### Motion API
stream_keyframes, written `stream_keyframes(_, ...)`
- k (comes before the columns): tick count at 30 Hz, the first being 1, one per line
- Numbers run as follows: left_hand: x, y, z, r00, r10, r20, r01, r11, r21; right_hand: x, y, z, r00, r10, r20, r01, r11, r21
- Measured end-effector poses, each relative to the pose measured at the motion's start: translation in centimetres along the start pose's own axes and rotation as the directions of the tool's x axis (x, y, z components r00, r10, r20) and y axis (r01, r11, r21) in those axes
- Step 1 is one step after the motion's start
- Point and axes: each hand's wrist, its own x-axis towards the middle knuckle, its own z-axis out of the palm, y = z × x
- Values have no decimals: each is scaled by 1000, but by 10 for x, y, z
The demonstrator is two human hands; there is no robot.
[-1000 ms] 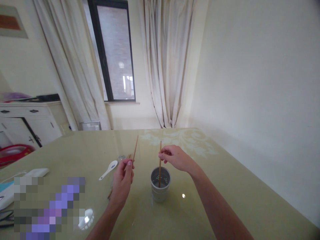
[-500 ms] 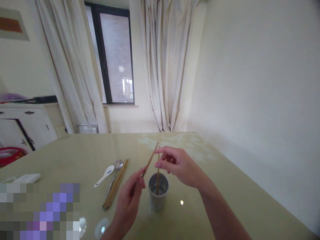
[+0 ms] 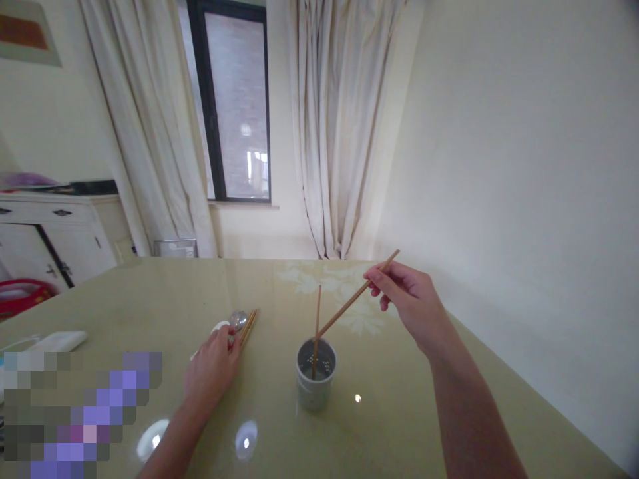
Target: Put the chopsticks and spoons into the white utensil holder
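Note:
A grey cup [image 3: 315, 394] with small holes stands upright on the table, one wooden chopstick [image 3: 318, 316] leaning inside it. My right hand [image 3: 407, 296], right of the cup, pinches another chopstick [image 3: 349, 301] near its upper end. That chopstick slants down to the left, its lower end at the cup's mouth. Over the utensils on the left, my left hand [image 3: 214, 362] is closed, with its fingertips curled down and hidden. Around it show several chopsticks [image 3: 249, 327], a metal spoon [image 3: 238, 320] and part of a white spoon [image 3: 219, 326].
The glossy table [image 3: 399, 426] meets a white wall [image 3: 524, 199] on the right. A white object [image 3: 62, 341] lies at the left, beside a pixelated patch. Beyond the table are curtains [image 3: 339, 133], a window [image 3: 239, 106] and a white cabinet [image 3: 80, 233].
The chopstick has passed from my left hand to my right, which moved right and up. My left hand has shifted left onto the utensils. The other chopstick stays in the cup.

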Motion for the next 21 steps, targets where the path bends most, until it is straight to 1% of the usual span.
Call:
stream_keyframes(1, 0, -4, 4, 1000, 23, 18, -24, 997, 73, 0, 2, 0, 999, 15, 45, -13, 999, -44)
stream_keyframes(3, -3, -6, 11, 998, 56, 32, -61, 986, 158, 0, 6, 5, 990, 47, 135, -32, 994, -108)
stream_keyframes(5, -6, -4, 14, 997, 71, 41, -77, 978, 193, -1, 9, 11, 973, 82, 217, -52, 988, -142)
stream_keyframes(7, -7, -2, 14, 997, 71, 42, -78, 976, 205, -2, 11, 18, 958, 105, 267, -63, 985, -160)
stream_keyframes(11, -8, 3, 10, 994, 80, 78, -95, 973, 210, -1, 21, 28, 948, 138, 288, -89, 980, -179)
stream_keyframes(15, -8, 6, 9, 989, 69, 132, -96, 973, 209, 2, 39, 39, 915, 209, 344, -146, 969, -200)
stream_keyframes(18, -9, 8, 8, 989, 35, 143, -62, 980, 189, 4, 50, 46, 887, 247, 389, -170, 960, -223)
stream_keyframes(21, -10, 11, 6, 988, -11, 153, -19, 982, 189, 6, 57, 50, 885, 256, 390, -155, 950, -272)
